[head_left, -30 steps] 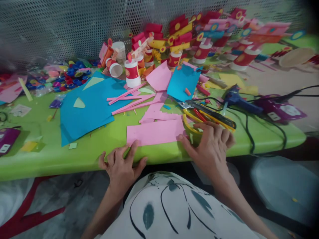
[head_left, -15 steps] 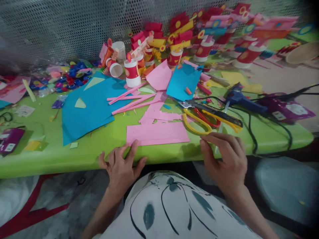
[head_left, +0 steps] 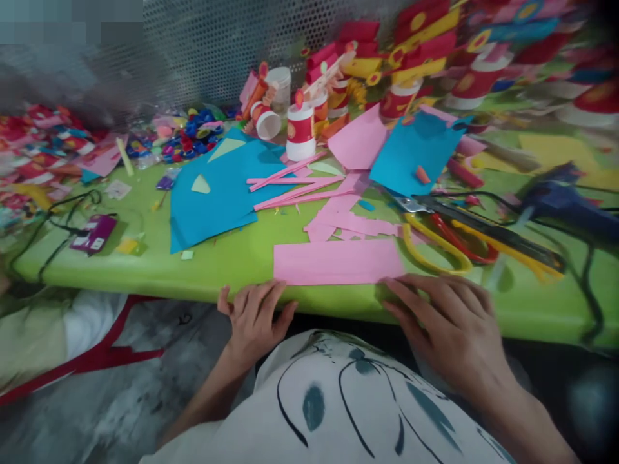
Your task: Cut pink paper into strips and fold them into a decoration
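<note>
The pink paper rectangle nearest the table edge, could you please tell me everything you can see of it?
The pink paper rectangle is a long, plain sheet of what looks like thin craft paper, lying flat on the green table, its long side along the near edge. Its surface looks smooth and unmarked. The left hand rests at its lower left corner and the right hand at its lower right corner. Pink scraps lie just behind it.

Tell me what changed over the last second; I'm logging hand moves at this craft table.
The right hand came off the yellow-handled scissors, drew back toward the body, and now lies flat at the near right corner of the pink rectangular paper sheet, holding nothing. The left hand stayed spread at the sheet's near left corner on the green table. Sheet and scissors kept their places.
</note>
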Demonstrator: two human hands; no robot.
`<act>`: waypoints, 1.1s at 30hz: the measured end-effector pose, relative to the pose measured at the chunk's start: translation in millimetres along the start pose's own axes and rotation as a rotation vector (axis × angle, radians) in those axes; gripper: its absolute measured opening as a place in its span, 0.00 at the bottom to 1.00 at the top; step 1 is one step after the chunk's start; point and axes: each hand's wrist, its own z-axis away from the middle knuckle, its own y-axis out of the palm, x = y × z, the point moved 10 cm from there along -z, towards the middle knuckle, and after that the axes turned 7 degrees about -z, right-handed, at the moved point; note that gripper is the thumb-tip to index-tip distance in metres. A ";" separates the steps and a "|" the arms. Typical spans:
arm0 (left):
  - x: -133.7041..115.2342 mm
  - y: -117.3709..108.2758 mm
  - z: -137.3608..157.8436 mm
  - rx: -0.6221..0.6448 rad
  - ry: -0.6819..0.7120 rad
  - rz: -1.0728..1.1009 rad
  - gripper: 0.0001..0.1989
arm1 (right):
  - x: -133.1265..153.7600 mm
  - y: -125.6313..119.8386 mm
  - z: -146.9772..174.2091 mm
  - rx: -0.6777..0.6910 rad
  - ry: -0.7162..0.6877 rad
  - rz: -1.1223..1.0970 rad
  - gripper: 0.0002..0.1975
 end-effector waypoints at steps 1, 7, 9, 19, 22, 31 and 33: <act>1.6 -2.0 0.3 -0.005 -0.005 0.021 0.16 | -1.7 0.8 1.7 0.005 -0.005 -0.001 0.18; 23.7 -3.1 -9.0 0.054 -0.119 0.148 0.12 | -8.9 2.3 2.1 0.070 -0.022 -0.024 0.15; 30.4 -2.1 -10.9 0.076 -0.143 0.178 0.11 | -7.2 0.3 -0.5 0.072 -0.052 -0.034 0.13; 41.1 -7.3 -9.2 0.052 -0.141 0.196 0.05 | -3.5 -6.3 -9.4 0.000 -0.124 -0.023 0.09; 38.3 -7.2 -10.8 0.070 -0.101 0.158 0.07 | -5.2 -5.6 -10.1 -0.005 -0.117 -0.021 0.10; 39.9 -4.7 -8.9 0.044 -0.052 0.158 0.06 | -15.7 0.5 -10.5 0.061 -0.083 -0.087 0.11; 41.9 -0.9 -9.5 0.060 -0.068 0.155 0.05 | -19.1 2.5 -12.6 0.098 -0.058 -0.137 0.11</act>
